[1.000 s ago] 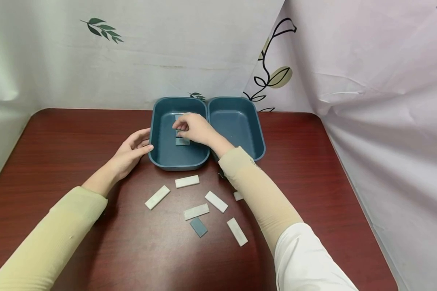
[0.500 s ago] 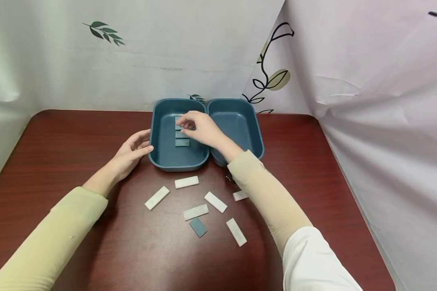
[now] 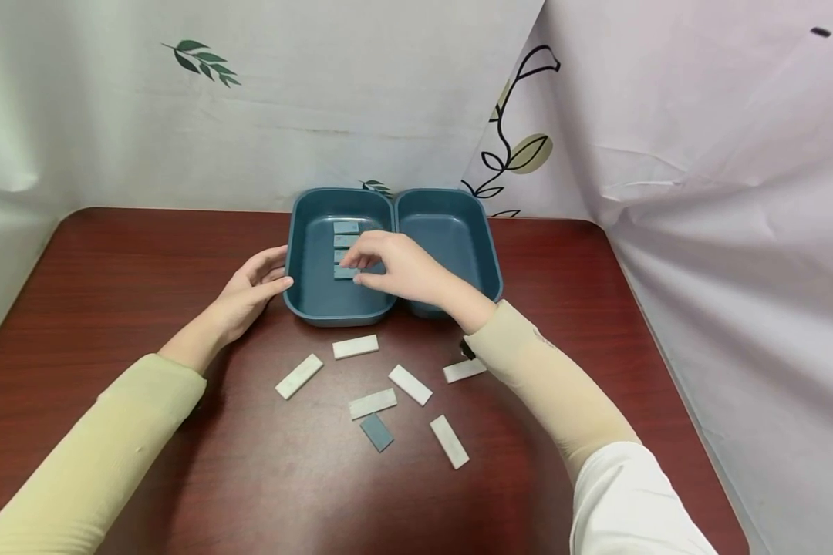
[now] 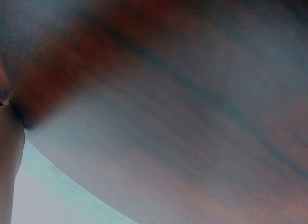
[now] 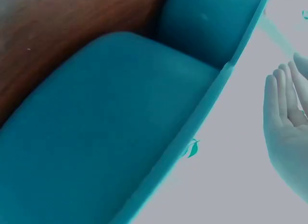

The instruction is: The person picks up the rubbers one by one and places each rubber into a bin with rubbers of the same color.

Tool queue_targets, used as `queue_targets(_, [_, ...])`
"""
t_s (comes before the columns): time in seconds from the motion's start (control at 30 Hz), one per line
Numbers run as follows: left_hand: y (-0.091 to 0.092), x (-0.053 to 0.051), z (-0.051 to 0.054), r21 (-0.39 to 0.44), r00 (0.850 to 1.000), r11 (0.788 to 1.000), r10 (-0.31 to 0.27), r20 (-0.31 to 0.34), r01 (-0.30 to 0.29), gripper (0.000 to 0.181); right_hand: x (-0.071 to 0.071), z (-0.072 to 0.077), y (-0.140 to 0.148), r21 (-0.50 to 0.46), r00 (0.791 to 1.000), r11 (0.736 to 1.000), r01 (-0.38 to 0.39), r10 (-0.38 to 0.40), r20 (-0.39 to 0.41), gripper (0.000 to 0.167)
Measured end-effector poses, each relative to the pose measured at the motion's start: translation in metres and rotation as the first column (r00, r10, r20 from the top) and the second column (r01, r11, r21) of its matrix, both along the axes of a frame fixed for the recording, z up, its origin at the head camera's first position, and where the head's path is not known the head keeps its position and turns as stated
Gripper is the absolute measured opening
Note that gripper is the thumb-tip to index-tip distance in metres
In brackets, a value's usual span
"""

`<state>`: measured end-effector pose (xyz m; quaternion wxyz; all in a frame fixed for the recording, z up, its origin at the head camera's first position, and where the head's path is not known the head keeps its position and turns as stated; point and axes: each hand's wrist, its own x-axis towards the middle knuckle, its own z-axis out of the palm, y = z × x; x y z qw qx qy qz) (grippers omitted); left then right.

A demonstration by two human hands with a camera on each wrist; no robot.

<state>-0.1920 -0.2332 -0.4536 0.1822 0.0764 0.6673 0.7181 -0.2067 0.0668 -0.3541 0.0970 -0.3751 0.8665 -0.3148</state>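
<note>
In the head view, my left hand rests against the outer left side of the left blue tray, its thumb near the rim. Above that tray hovers my right hand, fingers loosely bent and thumb apart. I see nothing held in it; in the right wrist view the right hand also shows no object. Several small blue-grey tiles lie in a column on the tray's floor, the lower ones partly hidden by the right fingertips. The left wrist view is blurred, with part of the left hand at its edge.
A second blue tray adjoins on the right. Several white tiles lie scattered on the dark red table in front. One blue-grey tile lies among them. A white curtain hangs behind the table.
My right hand has moved nearer and to the right over the left tray, from the upper tiles to the lowest ones, uncovering the upper tiles. The left hand has stayed in place.
</note>
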Motion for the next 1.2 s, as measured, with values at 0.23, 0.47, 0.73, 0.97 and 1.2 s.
queue_targets(0.23, [-0.002, 0.001, -0.002, -0.003, 1.0, 1.0, 0.002, -0.003, -0.002, 0.064, 0.021, 0.002, 0.002, 0.043, 0.997, 0.996, -0.08, 0.081, -0.013, 0.023])
queue_targets(0.47, [-0.003, 0.001, -0.003, -0.004, 1.0, 1.0, 0.004, -0.001, -0.004, 0.065, 0.037, -0.002, 0.004, 0.086, 0.991, 0.988, -0.132, 0.132, -0.006, 0.021])
queue_targets(0.73, [-0.001, 0.001, -0.003, -0.008, 1.0, 1.0, 0.009, -0.007, -0.009, 0.065, 0.051, -0.011, 0.009, 0.101, 0.984, 0.979, -0.179, 0.179, 0.007, 0.021])
queue_targets(0.97, [0.0, 0.0, -0.001, -0.013, 1.0, 1.0, 0.008, -0.004, -0.008, 0.065, 0.06, -0.02, 0.011, 0.074, 0.975, 0.972, -0.221, 0.218, 0.047, 0.02])
queue_targets(1.2, [0.001, 0.0, 0.0, -0.024, 1.0, 1.0, 0.008, 0.001, -0.008, 0.065, 0.069, -0.028, 0.012, 0.079, 0.957, 0.955, -0.287, 0.281, 0.075, 0.023])
